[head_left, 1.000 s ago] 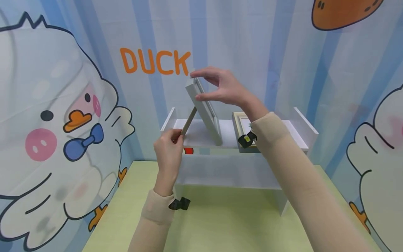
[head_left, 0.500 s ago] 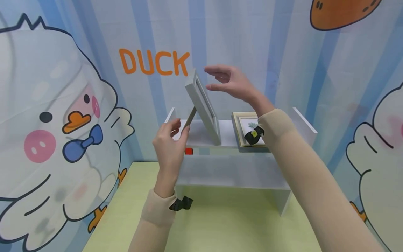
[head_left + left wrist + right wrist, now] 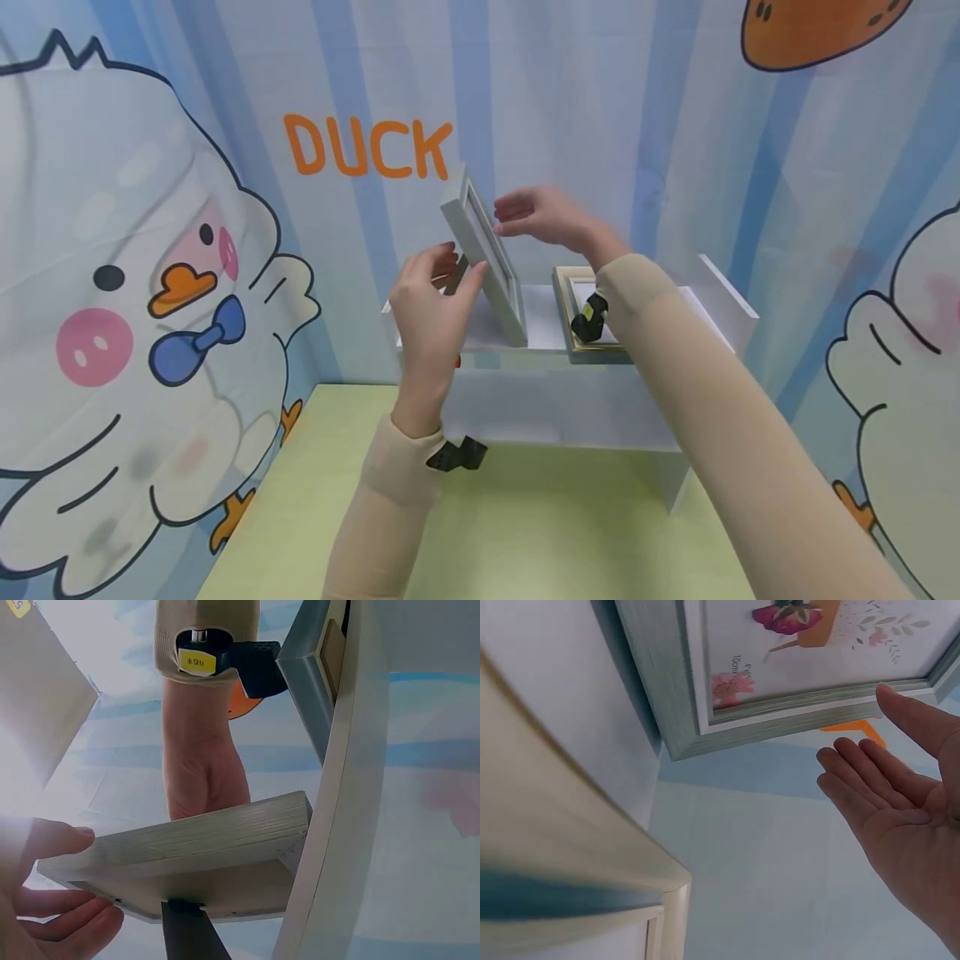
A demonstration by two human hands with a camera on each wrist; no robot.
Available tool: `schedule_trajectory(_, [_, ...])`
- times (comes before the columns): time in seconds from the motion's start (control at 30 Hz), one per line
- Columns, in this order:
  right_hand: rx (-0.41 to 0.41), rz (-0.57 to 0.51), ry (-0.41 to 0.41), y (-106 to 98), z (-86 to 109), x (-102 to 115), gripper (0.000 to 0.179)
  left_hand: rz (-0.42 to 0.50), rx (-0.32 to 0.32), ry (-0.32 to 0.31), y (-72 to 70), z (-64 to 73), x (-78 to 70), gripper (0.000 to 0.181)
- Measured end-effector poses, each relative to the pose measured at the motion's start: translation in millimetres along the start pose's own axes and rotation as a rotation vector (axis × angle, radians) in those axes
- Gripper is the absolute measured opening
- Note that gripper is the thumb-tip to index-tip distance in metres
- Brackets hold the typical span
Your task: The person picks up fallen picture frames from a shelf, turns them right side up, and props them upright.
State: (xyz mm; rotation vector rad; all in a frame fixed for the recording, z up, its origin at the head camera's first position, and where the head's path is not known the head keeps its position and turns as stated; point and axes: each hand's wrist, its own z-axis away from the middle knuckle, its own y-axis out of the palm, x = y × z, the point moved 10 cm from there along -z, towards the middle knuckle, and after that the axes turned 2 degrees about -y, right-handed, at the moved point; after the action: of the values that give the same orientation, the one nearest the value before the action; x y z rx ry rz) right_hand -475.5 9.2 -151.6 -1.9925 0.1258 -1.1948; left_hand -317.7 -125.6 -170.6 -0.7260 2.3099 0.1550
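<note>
A grey-green picture frame (image 3: 486,254) stands leaning back on the upper board of a white shelf, propped by its back leg (image 3: 191,934). Flower artwork shows behind its front in the right wrist view. My left hand (image 3: 433,312) is at the frame's near side edge, thumb and fingers spread apart on either side of it without closing. To the right of the frame's face hovers my right hand (image 3: 551,218), fingers extended and holding nothing. A cream-edged picture frame (image 3: 562,308) lies flat on the same board, partly hidden by the right wrist.
The white shelf (image 3: 555,408) has raised end panels (image 3: 727,308) and stands on a pale green table (image 3: 300,500). Behind hangs a blue striped curtain (image 3: 585,100) printed with ducks.
My left hand has let go of the back leg and moved up and right to the frame's edge. My right hand has released the frame's top, drawn right, then lowered. The frame stands by itself.
</note>
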Motion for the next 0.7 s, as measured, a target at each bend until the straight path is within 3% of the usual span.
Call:
schedule_trajectory(0.4, [0.136, -0.067, 0.076, 23, -7.3, -15, 0.055, -0.058, 0.045, 0.038, 16.4, 0.8, -1.4, 0.028])
schedule_trajectory(0.7, [0.175, -0.156, 0.087, 24, -9.4, -21, 0.052, -0.024, 0.055, 0.022, 8.6, -4.5, 8.4, 0.023])
